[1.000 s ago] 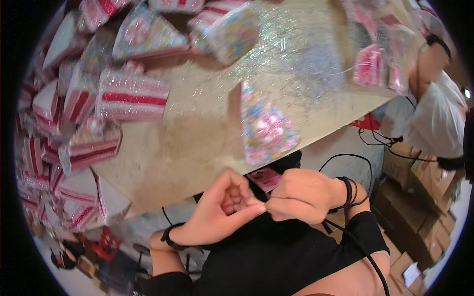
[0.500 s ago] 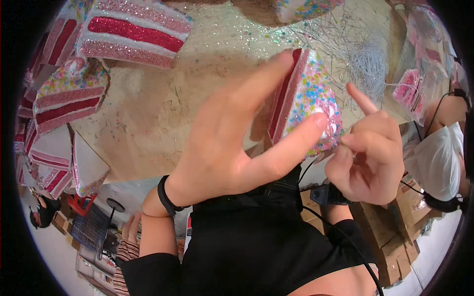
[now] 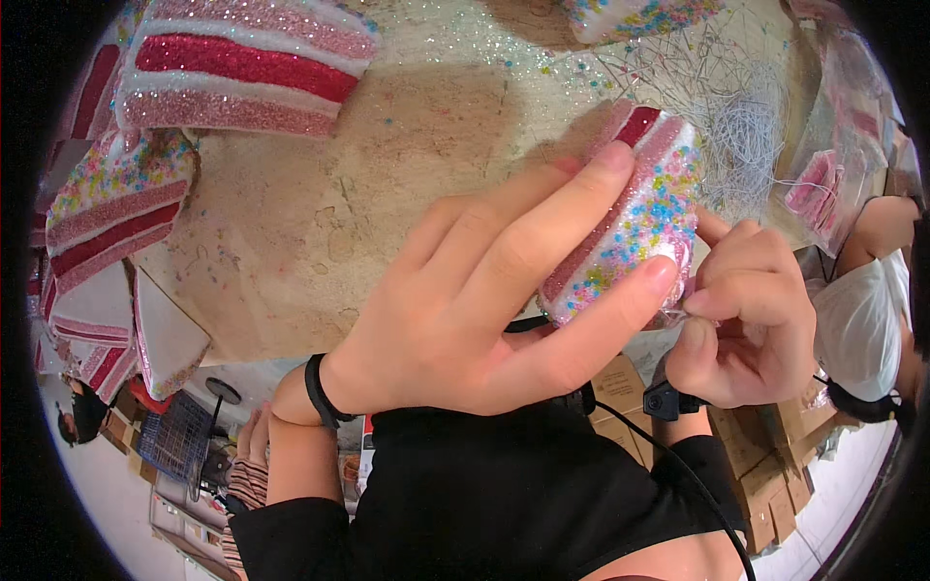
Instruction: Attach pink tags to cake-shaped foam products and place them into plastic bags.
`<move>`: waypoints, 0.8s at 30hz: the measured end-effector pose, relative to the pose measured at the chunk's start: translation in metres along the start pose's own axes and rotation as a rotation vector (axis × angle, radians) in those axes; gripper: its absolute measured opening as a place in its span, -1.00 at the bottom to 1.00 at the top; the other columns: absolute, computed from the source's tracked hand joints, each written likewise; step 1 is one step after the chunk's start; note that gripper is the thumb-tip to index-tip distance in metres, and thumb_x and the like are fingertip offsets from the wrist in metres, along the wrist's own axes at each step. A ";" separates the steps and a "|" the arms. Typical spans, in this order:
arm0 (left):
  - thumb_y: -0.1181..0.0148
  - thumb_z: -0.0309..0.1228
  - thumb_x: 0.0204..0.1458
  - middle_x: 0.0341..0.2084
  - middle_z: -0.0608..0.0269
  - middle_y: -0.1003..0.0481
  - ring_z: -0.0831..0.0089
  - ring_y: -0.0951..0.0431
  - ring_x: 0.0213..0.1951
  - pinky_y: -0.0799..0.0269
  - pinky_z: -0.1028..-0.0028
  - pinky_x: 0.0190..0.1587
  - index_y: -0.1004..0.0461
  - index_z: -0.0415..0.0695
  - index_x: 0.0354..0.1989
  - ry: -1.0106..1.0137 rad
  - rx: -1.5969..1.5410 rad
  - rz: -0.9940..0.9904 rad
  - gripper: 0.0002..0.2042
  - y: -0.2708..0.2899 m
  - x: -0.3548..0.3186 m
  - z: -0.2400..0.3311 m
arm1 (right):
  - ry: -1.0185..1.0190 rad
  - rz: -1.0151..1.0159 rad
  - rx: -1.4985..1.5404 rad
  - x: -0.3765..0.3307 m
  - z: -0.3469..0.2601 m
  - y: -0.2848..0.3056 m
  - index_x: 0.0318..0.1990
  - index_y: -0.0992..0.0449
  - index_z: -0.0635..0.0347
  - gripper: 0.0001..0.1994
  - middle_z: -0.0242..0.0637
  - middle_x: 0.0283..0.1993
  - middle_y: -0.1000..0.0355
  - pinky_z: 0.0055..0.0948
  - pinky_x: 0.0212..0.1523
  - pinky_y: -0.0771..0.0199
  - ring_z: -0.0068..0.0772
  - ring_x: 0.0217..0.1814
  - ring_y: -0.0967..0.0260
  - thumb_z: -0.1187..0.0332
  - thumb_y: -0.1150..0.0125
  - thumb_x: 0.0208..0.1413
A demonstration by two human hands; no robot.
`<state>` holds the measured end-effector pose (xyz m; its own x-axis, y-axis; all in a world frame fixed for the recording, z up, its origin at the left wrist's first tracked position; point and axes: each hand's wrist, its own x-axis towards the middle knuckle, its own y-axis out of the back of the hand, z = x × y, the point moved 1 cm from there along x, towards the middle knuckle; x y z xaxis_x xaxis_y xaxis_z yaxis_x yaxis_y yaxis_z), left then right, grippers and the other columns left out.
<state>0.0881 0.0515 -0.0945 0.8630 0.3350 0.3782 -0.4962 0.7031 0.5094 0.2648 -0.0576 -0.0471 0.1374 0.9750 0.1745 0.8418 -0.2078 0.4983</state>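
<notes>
My left hand grips a toy cake slice above the worktable. The slice has pink, white and red glittery layers and a side covered in blue, pink and yellow beads. The left fingers lie over its layered side and the thumb presses the beaded side. At the slice's near right end, my right hand pinches a thin, pale thread between thumb and forefinger. The thread seems to meet the slice there, but the exact joint is too small to make out.
Several more cake slices are piled along the table's left side, and another beaded slice lies at the far edge. A tangle of silvery threads and a clear plastic bag lie to the right. Another person is at the right edge.
The slice has tilted and shifted slightly right, showing more of its layered side. My left fingers have settled onto it. The right hand moved slightly right and now shows a thread in its pinch.
</notes>
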 end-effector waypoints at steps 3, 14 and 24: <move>-0.31 -0.41 -0.12 0.14 -0.37 -0.25 -0.19 -0.46 0.01 -0.48 0.11 0.01 -0.44 -0.15 0.05 0.019 -0.062 -0.014 -0.53 -0.002 0.001 0.001 | -0.031 0.018 0.013 0.001 -0.003 0.003 -0.34 -0.38 0.33 -0.87 -0.25 -0.49 -0.27 0.00 0.04 -0.47 -0.53 -0.48 -0.18 0.48 -0.17 0.00; -0.29 -0.53 -0.18 0.12 -0.31 -0.29 -0.15 -0.49 -0.04 -0.52 0.13 -0.08 -0.46 -0.09 0.04 0.040 -0.016 0.008 -0.51 -0.007 0.002 0.004 | -0.150 0.093 -0.073 0.011 -0.008 0.012 -0.47 -0.50 0.31 -0.85 -0.31 -0.56 -0.40 -0.14 -0.20 -0.65 -0.55 -0.59 -0.24 0.67 -0.22 -0.30; -0.28 -0.51 -0.08 0.11 -0.26 -0.33 -0.07 -0.48 -0.03 -0.49 0.24 -0.11 -0.47 -0.06 0.03 0.044 0.010 0.059 -0.58 -0.008 0.002 0.006 | -0.176 0.008 -0.157 0.024 -0.023 0.016 -0.48 -0.50 0.28 -0.84 -0.31 -0.55 -0.39 -0.22 -0.21 -0.66 -0.53 -0.61 -0.25 0.67 -0.24 -0.32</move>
<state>0.0928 0.0431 -0.0932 0.8354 0.4028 0.3739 -0.5470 0.6753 0.4948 0.2697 -0.0397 -0.0156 0.2443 0.9691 0.0351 0.7505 -0.2119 0.6260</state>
